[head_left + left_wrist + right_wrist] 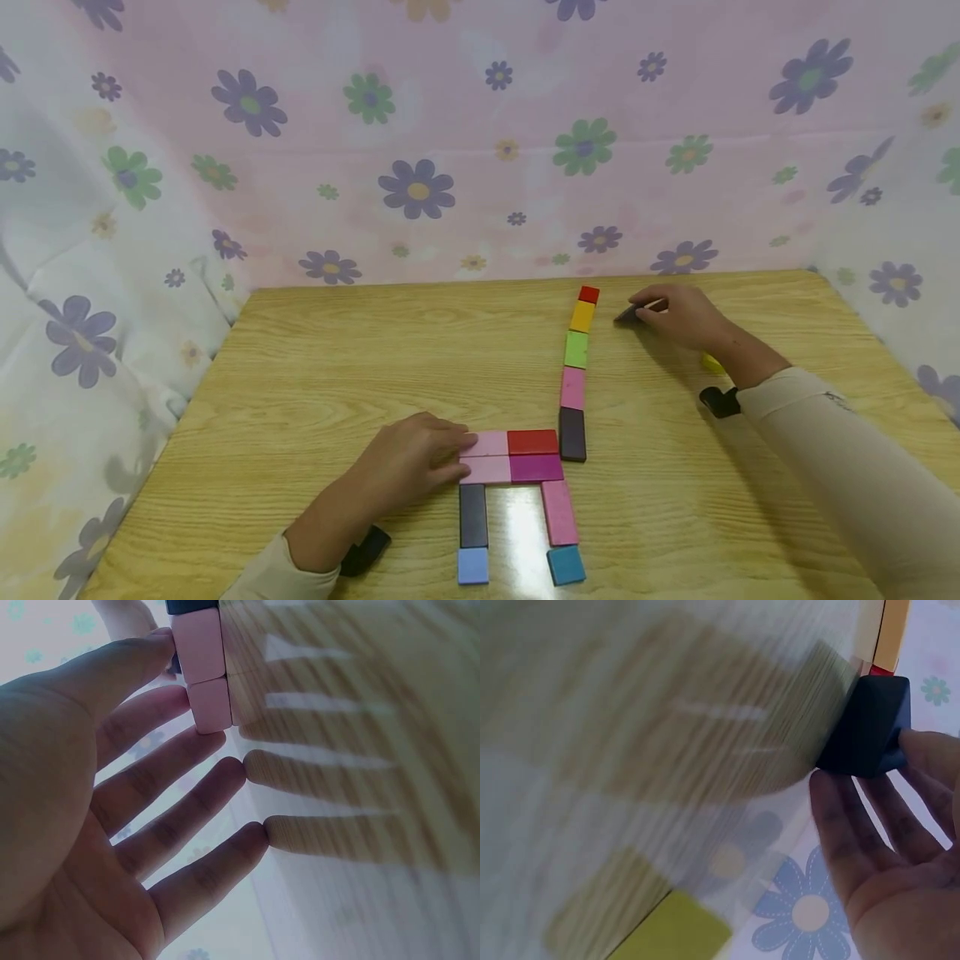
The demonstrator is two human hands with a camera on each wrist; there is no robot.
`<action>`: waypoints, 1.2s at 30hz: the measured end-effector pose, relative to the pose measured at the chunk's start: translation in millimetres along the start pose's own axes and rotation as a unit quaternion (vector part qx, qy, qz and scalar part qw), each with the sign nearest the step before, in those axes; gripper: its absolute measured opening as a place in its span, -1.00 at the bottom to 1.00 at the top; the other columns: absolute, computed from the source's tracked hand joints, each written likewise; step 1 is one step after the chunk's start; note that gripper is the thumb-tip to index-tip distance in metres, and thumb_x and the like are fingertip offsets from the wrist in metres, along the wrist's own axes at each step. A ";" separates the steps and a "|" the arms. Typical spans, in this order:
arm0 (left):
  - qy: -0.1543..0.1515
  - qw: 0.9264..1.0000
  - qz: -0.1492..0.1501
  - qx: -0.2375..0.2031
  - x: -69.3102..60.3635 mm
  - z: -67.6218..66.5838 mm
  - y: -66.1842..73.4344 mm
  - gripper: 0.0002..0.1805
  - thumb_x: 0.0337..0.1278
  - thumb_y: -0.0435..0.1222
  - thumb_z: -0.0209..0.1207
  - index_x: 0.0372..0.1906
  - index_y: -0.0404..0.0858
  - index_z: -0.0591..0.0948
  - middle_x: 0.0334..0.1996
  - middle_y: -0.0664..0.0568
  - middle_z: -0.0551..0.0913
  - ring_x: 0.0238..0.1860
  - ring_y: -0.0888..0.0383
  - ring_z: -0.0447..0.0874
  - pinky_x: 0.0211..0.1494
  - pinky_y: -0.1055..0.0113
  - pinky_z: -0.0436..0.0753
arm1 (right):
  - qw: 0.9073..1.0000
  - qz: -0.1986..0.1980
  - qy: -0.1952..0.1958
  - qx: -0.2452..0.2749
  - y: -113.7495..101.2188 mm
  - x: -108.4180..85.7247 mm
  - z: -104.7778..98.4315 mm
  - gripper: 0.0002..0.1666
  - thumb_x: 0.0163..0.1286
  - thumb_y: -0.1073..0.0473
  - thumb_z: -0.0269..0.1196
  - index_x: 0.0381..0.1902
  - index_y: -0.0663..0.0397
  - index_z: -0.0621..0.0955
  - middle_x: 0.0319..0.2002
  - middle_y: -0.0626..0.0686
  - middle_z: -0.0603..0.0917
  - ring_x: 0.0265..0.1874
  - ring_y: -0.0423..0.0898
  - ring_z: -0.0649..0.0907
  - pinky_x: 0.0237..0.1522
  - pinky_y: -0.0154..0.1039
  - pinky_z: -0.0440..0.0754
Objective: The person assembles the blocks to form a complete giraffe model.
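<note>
In the head view my left hand (408,454) reaches to the left end of two light pink blocks (491,472), its thumb and fingertips touching them. The left wrist view has those fingers straight and spread, the lower ones resting on the table. A red block (532,442) and a magenta block (536,469) adjoin the pink pair. At the back right my right hand (678,317) pinches a black block (866,726) between thumb and fingers, tilted, near the far end of a column with a red block (589,294) and a yellow-orange block (582,317).
Below the pair stand a dark block (473,515), a pink block (559,512), a light blue block (473,566) and a teal block (566,565). A green block (576,349) lies mid-column. Near my right wrist is a yellow block (673,930). Flowered cloth (465,108) hangs behind the table (360,350).
</note>
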State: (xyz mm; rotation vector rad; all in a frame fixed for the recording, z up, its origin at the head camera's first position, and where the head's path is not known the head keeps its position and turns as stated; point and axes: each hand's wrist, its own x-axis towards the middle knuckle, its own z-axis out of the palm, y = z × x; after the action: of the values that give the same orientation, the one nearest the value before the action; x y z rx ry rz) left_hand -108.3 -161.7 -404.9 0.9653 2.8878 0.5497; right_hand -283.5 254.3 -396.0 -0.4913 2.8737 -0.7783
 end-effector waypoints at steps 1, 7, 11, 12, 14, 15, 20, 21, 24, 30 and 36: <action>0.001 1.000 0.000 0.000 -0.1 0.0 0.0 -0.61 0.20 -0.08 0.35 0.10 -0.08 0.73 0.09 0.05 0.74 0.12 0.06 0.69 0.14 0.08 0.70 | 1.000 0.000 0.003 -0.004 -0.3 2.5 0.6 -0.59 0.55 0.20 0.10 0.25 0.24 0.57 0.22 0.37 0.57 0.10 0.33 0.61 0.13 0.26 0.60; 0.000 1.000 -0.002 0.001 -0.5 0.0 0.1 -0.61 0.20 -0.05 0.34 0.10 -0.06 0.73 0.10 0.08 0.73 0.13 0.07 0.69 0.15 0.08 0.70 | 1.000 0.018 0.013 -0.003 -3.4 18.6 2.8 -0.54 0.58 0.15 0.07 0.32 0.24 0.51 0.21 0.39 0.57 0.13 0.38 0.58 0.14 0.28 0.57; 0.002 1.000 0.000 0.001 -0.2 -0.3 1.2 -0.61 0.20 -0.06 0.34 0.10 -0.06 0.73 0.10 0.08 0.73 0.12 0.07 0.68 0.14 0.08 0.70 | 0.999 0.031 0.017 -0.001 -7.1 25.6 2.2 -0.54 0.58 0.14 0.06 0.31 0.25 0.51 0.22 0.40 0.57 0.14 0.38 0.56 0.10 0.25 0.59; 0.003 1.000 0.001 0.001 0.0 -0.9 1.7 -0.62 0.20 -0.07 0.35 0.10 -0.07 0.73 0.10 0.07 0.73 0.12 0.07 0.69 0.13 0.07 0.70 | 0.999 0.033 0.017 0.002 -7.7 26.6 1.9 -0.55 0.58 0.15 0.05 0.30 0.26 0.52 0.22 0.41 0.56 0.13 0.38 0.56 0.07 0.23 0.61; 0.004 1.000 0.003 0.000 0.2 -1.5 2.4 -0.62 0.20 -0.08 0.35 0.10 -0.07 0.73 0.10 0.07 0.73 0.12 0.07 0.69 0.12 0.07 0.70 | 0.999 0.036 0.019 0.006 -9.1 28.4 1.4 -0.56 0.59 0.15 0.05 0.28 0.27 0.54 0.22 0.41 0.56 0.12 0.37 0.57 0.03 0.20 0.63; 0.003 1.000 0.003 0.000 0.3 -1.7 2.7 -0.62 0.21 -0.09 0.34 0.10 -0.07 0.73 0.09 0.07 0.73 0.12 0.07 0.69 0.12 0.07 0.70 | 0.999 0.039 0.022 0.008 -9.6 29.1 1.5 -0.57 0.58 0.15 0.05 0.26 0.27 0.55 0.21 0.40 0.56 0.11 0.36 0.58 0.01 0.17 0.64; 0.005 1.000 0.003 0.000 0.5 -1.3 2.6 -0.62 0.20 -0.09 0.35 0.10 -0.07 0.73 0.09 0.07 0.74 0.11 0.09 0.69 0.11 0.09 0.71 | 0.998 0.049 0.033 0.015 -10.7 32.7 3.0 -0.58 0.58 0.13 0.05 0.22 0.28 0.58 0.15 0.38 0.60 0.05 0.31 0.59 -0.07 0.09 0.66; 0.005 1.000 0.003 0.000 0.5 -0.9 2.2 -0.62 0.19 -0.09 0.36 0.09 -0.07 0.74 0.09 0.07 0.74 0.11 0.09 0.69 0.11 0.09 0.71 | 0.998 0.051 0.035 0.016 -11.0 33.6 3.6 -0.58 0.58 0.13 0.06 0.21 0.28 0.58 0.13 0.38 0.61 0.04 0.29 0.59 -0.09 0.05 0.66; 0.008 1.000 0.004 0.000 0.3 0.1 1.3 -0.62 0.18 -0.09 0.36 0.09 -0.07 0.74 0.08 0.08 0.74 0.10 0.09 0.69 0.10 0.10 0.71 | 0.998 0.054 0.039 0.017 -11.9 35.6 4.7 -0.58 0.58 0.12 0.06 0.20 0.28 0.59 0.10 0.38 0.62 0.00 0.26 0.60 -0.19 -0.10 0.64; 0.014 1.000 0.006 0.003 0.2 1.6 -0.6 -0.62 0.17 -0.08 0.37 0.08 -0.06 0.74 0.07 0.08 0.75 0.09 0.10 0.70 0.09 0.11 0.72 | 0.999 0.041 0.010 0.025 -11.8 34.7 1.7 -0.55 0.51 0.22 0.05 0.27 0.28 0.53 0.16 0.45 0.57 0.07 0.35 0.60 -0.22 -0.06 0.66; 0.012 1.000 0.002 0.005 -0.5 1.0 -1.8 -0.62 0.18 -0.08 0.36 0.09 -0.05 0.74 0.08 0.08 0.74 0.10 0.09 0.69 0.10 0.10 0.71 | 0.999 0.025 -0.024 0.009 -7.8 36.2 3.2 -0.45 0.39 0.26 0.19 0.33 0.19 0.50 0.20 0.44 0.55 0.14 0.39 0.58 0.07 0.21 0.63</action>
State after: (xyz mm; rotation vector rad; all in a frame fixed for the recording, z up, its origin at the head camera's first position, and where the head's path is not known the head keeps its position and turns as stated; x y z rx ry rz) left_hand -108.7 -163.0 -406.5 0.9730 2.9133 0.5505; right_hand -314.6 234.1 -396.0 -0.4285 2.8209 -0.7747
